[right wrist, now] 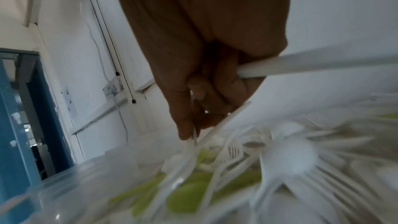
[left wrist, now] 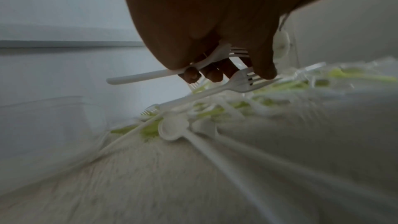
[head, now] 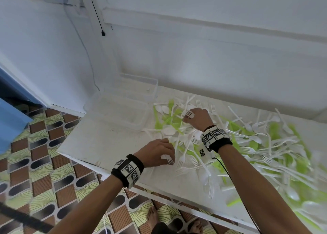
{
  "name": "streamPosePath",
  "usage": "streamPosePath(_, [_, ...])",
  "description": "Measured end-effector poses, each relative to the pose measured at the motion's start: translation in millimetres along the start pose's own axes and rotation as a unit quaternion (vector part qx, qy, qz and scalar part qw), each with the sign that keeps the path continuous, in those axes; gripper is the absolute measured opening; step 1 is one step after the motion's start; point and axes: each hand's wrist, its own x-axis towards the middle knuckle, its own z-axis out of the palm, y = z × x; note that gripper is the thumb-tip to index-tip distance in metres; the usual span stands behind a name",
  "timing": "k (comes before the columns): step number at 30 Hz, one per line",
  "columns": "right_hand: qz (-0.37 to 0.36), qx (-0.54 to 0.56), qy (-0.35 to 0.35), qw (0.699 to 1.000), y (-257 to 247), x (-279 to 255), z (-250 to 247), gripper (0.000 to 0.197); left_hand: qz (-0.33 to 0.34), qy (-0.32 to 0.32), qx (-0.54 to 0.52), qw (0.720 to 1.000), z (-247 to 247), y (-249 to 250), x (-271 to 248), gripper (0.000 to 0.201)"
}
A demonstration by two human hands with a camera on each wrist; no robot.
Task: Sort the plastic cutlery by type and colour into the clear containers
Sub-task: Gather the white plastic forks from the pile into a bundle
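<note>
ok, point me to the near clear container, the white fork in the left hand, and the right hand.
near clear container (head: 141, 109), head view, right rim.
white fork (left wrist: 142, 75), left wrist view, handle.
right hand (head: 198, 117), head view, back of hand.

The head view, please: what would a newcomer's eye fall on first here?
First, the big tangle of white and lime-green plastic cutlery spread over the right of the white table. Next, both hands working at its left edge: the left hand holds white forks, and the right hand also has a grip on white cutlery. Beyond them, the clear containers stand empty near the wall.
</note>
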Motion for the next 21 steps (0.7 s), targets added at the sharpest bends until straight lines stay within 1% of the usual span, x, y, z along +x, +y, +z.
streamPosePath(2, [0.033, -0.007, 0.012, 0.999, 3.5, 3.1, -10.1, 0.034, -0.026, 0.043, -0.068, 0.996, -11.0, 2.3, 5.8, 0.006])
streamPosePath(3, [0.046, -0.006, 0.020, 0.999, 5.8, 5.3, -14.2, 0.032, -0.034, 0.073, -0.097, 0.992, -17.7, 3.5, 9.9, 0.006])
streamPosePath(5, [0.060, 0.005, 0.043, 0.997, 9.9, 9.0, -22.8, 0.026, -0.048, 0.136, -0.136, 0.980, -29.8, 4.3, 19.4, 0.013])
streamPosePath(7, [0.068, 0.024, 0.070, 0.995, 11.7, 10.5, -31.2, 0.028, -0.077, 0.175, -0.162, 0.968, -40.8, 3.1, 30.2, 0.017])
streamPosePath(10, [0.036, 0.007, 0.119, 0.992, 12.8, 12.4, -39.1, 0.040, -0.129, 0.193, -0.180, 0.956, -50.1, -6.9, 46.9, 0.014])
streamPosePath(11, [0.024, 0.014, 0.136, 0.990, 13.1, 13.8, -40.4, 0.039, -0.142, 0.202, -0.180, 0.952, -50.8, -12.0, 52.1, 0.016])
streamPosePath(13, [0.000, 0.031, 0.158, 0.987, 13.1, 16.0, -41.1, 0.027, -0.172, 0.218, -0.182, 0.943, -51.0, -20.4, 62.0, 0.014])
streamPosePath(14, [-0.010, 0.042, 0.166, 0.985, 12.7, 17.2, -40.7, 0.019, -0.191, 0.230, -0.193, 0.935, -51.2, -22.6, 66.7, 0.009])
streamPosePath(15, [-0.015, 0.056, 0.172, 0.983, 12.2, 18.9, -40.1, 0.018, -0.207, 0.244, -0.213, 0.923, -51.8, -24.9, 71.9, 0.003])
streamPosePath(16, [-0.017, 0.073, 0.177, 0.981, 12.3, 20.1, -38.5, 0.020, -0.227, 0.261, -0.237, 0.908, -52.4, -26.1, 77.1, 0.007])
streamPosePath(18, [-0.025, 0.112, 0.185, 0.976, 11.3, 22.7, -34.8, 0.021, -0.275, 0.275, -0.274, 0.880, -53.7, -32.4, 87.3, 0.024])
streamPosePath(19, [-0.030, 0.130, 0.194, 0.972, 11.2, 24.1, -32.4, 0.020, -0.299, 0.272, -0.282, 0.870, -54.3, -36.3, 91.7, 0.032])
streamPosePath(21, [-0.030, 0.161, 0.218, 0.962, 11.5, 28.0, -27.4, 0.021, -0.337, 0.255, -0.280, 0.862, -54.1, -46.2, 100.4, 0.045])
